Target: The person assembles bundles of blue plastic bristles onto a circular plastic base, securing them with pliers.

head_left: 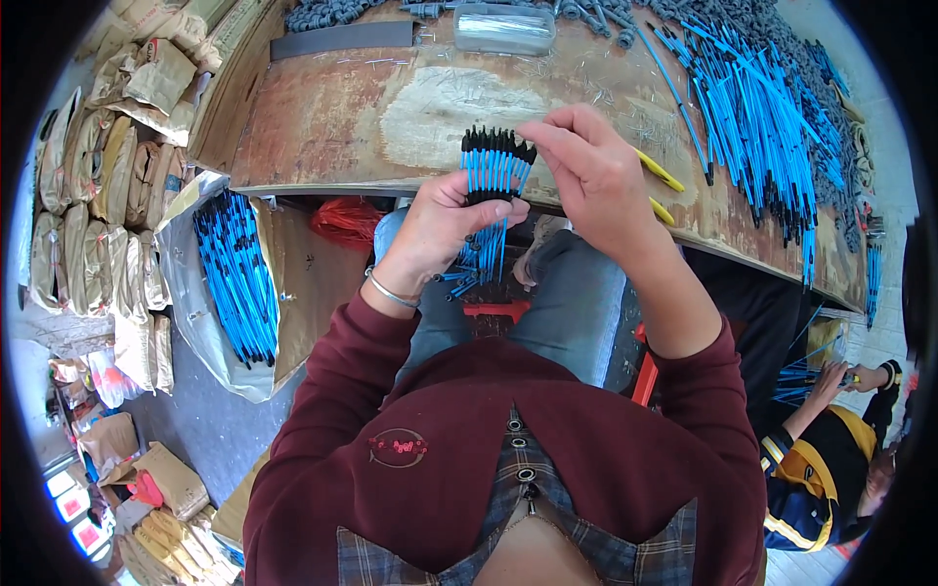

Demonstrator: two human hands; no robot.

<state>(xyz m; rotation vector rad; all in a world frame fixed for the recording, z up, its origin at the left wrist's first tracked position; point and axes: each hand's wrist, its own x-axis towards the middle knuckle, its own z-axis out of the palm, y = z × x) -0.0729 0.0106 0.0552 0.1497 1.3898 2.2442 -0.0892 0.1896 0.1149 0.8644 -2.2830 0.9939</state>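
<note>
My left hand (440, 227) is wrapped round a bundle of thin blue rods with black ends (496, 174), held upright over my lap by the table's front edge. Its thumb lies across a black band low on the bundle. Closed finger and thumb of my right hand (604, 181) meet at the bundle's upper right, by the black tips; whatever is between them is too small to make out. Beside the right wrist, yellow-handled pliers (660, 170) rest on the wooden table (322, 117). Below my left hand more blue rod ends hang down.
A big heap of blue rods (752, 107) and grey coiled parts cover the table's right side. At the back stands a clear box (504, 29). An open sack of blue rods (234, 278) is left of my legs. Another person (821, 459) works at lower right.
</note>
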